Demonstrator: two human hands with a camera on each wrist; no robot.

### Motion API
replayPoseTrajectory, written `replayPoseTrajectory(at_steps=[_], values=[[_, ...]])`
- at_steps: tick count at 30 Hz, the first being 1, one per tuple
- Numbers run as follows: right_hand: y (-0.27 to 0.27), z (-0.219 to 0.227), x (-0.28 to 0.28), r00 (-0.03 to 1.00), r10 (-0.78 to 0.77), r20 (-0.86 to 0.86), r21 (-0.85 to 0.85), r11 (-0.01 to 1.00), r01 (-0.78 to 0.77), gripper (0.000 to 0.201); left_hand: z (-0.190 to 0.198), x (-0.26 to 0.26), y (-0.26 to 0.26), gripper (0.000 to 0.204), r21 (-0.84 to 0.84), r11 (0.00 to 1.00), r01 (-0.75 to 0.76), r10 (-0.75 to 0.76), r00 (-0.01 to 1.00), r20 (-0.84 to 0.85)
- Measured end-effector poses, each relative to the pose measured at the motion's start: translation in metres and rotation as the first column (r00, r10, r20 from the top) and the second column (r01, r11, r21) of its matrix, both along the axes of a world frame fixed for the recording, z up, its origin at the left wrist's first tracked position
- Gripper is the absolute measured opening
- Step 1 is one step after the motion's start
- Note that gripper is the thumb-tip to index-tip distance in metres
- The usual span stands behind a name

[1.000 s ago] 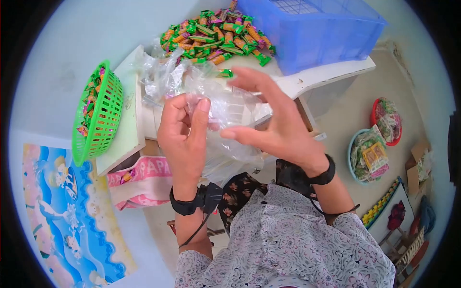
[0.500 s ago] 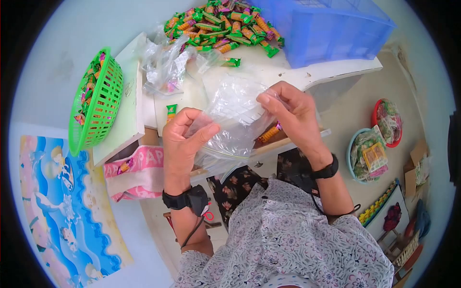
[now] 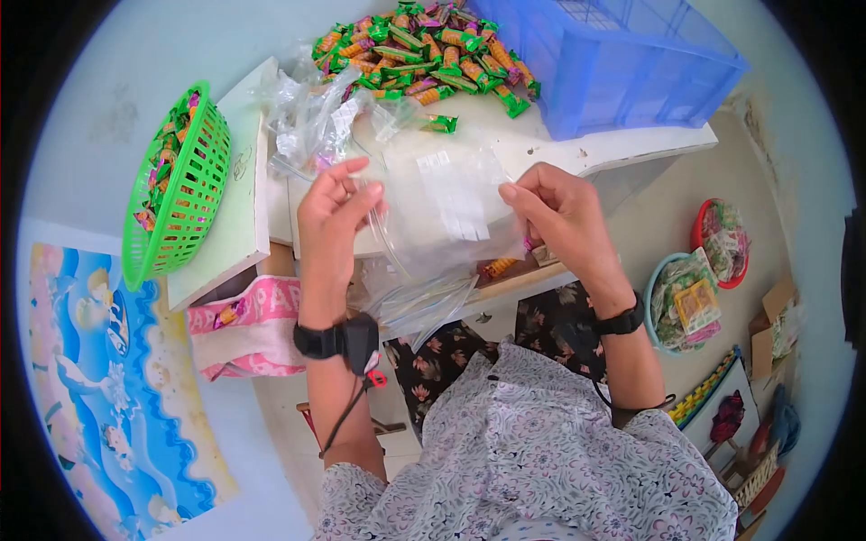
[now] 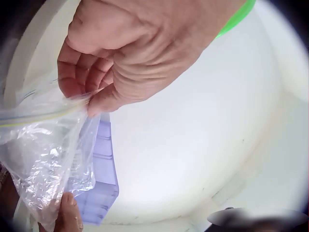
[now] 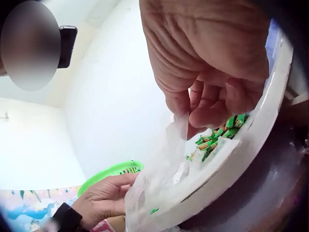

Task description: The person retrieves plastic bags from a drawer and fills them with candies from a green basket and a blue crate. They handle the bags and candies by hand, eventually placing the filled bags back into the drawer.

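Note:
A clear zip bag is stretched out between both hands over the front of the white table. My left hand pinches its left side between thumb and fingers. In the left wrist view those fingers grip the bag by the coloured zip strip. My right hand pinches the opposite side of the bag, thumb against curled fingers. A white label patch shows through the plastic. Behind the bag lies a heap of small snack packets in green and orange wrappers, with one packet lying apart.
A blue crate stands at the back right. More clear bags lie crumpled on the table's left, near a tilted green basket of packets. Below the bag, an open drawer holds plastic bags. A pink towel hangs at the left.
The bag was bunched in my left hand while my right hand was spread beside it. My right hand then took hold of the bag, which is now pulled out flat.

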State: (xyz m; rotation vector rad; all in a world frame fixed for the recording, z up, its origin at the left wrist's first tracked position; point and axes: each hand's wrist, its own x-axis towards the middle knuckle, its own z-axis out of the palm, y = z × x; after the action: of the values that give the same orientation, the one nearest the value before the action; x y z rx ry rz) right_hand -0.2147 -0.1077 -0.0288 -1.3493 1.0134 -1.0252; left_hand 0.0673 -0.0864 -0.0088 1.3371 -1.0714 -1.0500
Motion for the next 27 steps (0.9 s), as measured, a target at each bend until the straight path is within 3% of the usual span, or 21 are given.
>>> replayPoseTrajectory(at_steps=[1,4,9,10,12,13,15,16,18,19,21,22,24,25,27], values=[[-0.003,0.004,0.004,0.999,-0.019,-0.029,-0.030,0.999,0.018,0.025,0.001,0.001,-0.010,0.041,-0.005,1.000,-0.013,0.013,0.999,0.035],[-0.022,0.002,0.014,0.927,-0.168,-0.334,-0.281,0.957,0.072,0.030,0.000,0.005,-0.039,0.043,-0.019,0.999,-0.035,0.037,0.988,0.148],[-0.051,-0.016,0.019,0.810,-0.310,-0.498,-0.410,0.907,0.095,0.028,-0.021,0.003,-0.065,0.044,-0.058,0.997,-0.046,0.060,0.959,0.277],[-0.053,-0.020,0.019,0.787,-0.318,-0.528,-0.416,0.905,0.086,0.027,-0.028,0.004,-0.067,0.043,-0.116,0.992,-0.053,0.094,0.921,0.379],[-0.052,-0.022,0.021,0.750,-0.341,-0.567,-0.441,0.895,0.073,0.027,-0.033,0.002,-0.069,0.042,-0.231,0.972,-0.040,0.166,0.812,0.559],[-0.052,-0.022,0.022,0.729,-0.358,-0.583,-0.456,0.887,0.071,0.027,-0.035,0.001,-0.068,0.042,-0.358,0.932,-0.061,0.306,0.663,0.683],[-0.049,-0.022,0.022,0.752,-0.487,-0.444,-0.547,0.812,0.204,0.030,-0.018,-0.014,-0.050,0.043,-0.592,0.806,-0.016,0.572,0.278,0.771],[-0.046,-0.021,0.022,0.755,-0.542,-0.369,-0.583,0.768,0.266,0.032,-0.010,-0.020,-0.043,0.044,-0.587,0.809,0.029,0.552,0.303,0.776],[-0.035,-0.007,0.023,0.840,-0.467,-0.276,-0.606,0.763,0.225,0.039,-0.001,-0.028,-0.029,0.046,-0.571,0.814,0.109,0.507,0.348,0.789],[-0.031,-0.002,0.024,0.875,-0.427,-0.227,-0.620,0.757,0.208,0.043,-0.003,-0.035,-0.025,0.048,-0.542,0.821,0.178,0.473,0.321,0.821],[-0.024,0.000,0.039,0.881,-0.359,-0.307,-0.744,0.668,0.014,0.055,-0.010,-0.053,-0.022,0.051,-0.477,0.819,0.318,0.409,0.260,0.875],[-0.021,0.000,0.046,0.874,-0.335,-0.351,-0.789,0.609,-0.083,0.061,-0.014,-0.061,-0.021,0.053,-0.436,0.828,0.352,0.349,0.285,0.893],[-0.013,-0.008,0.057,0.849,-0.292,-0.441,-0.760,0.624,-0.181,0.071,-0.024,-0.072,-0.018,0.057,-0.354,0.837,0.418,0.226,0.324,0.918],[-0.012,-0.015,0.061,0.833,-0.264,-0.485,-0.741,0.630,-0.232,0.076,-0.029,-0.072,-0.015,0.063,-0.251,0.863,0.438,0.139,0.272,0.952],[-0.019,-0.033,0.060,0.803,-0.266,-0.534,-0.702,0.668,-0.246,0.077,-0.040,-0.070,-0.016,0.064,-0.178,0.900,0.397,0.112,0.184,0.977]])
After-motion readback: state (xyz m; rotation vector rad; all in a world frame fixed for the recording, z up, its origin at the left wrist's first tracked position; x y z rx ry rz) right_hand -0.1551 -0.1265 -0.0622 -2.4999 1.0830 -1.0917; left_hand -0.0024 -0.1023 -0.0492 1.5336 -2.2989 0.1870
